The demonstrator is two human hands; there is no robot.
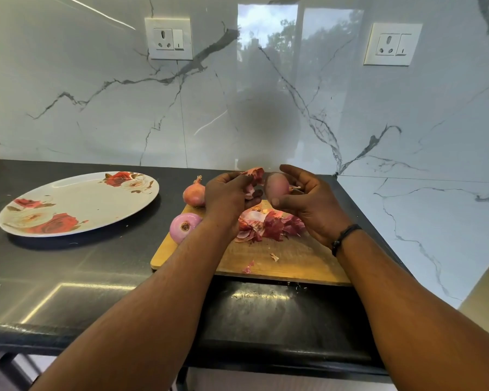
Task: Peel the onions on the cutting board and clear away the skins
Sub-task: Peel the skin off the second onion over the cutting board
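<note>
R grip (302, 198) cupping peeled onion (277, 187) w/ curled fingers, L grip (229, 193) pinching torn skin (256, 174) above cutting board (294, 258).

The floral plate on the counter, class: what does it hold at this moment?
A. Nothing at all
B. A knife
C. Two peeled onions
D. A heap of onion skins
A: the floral plate shows only its bare printed surface, while the loose skins lie heaped on the cutting board.
</note>
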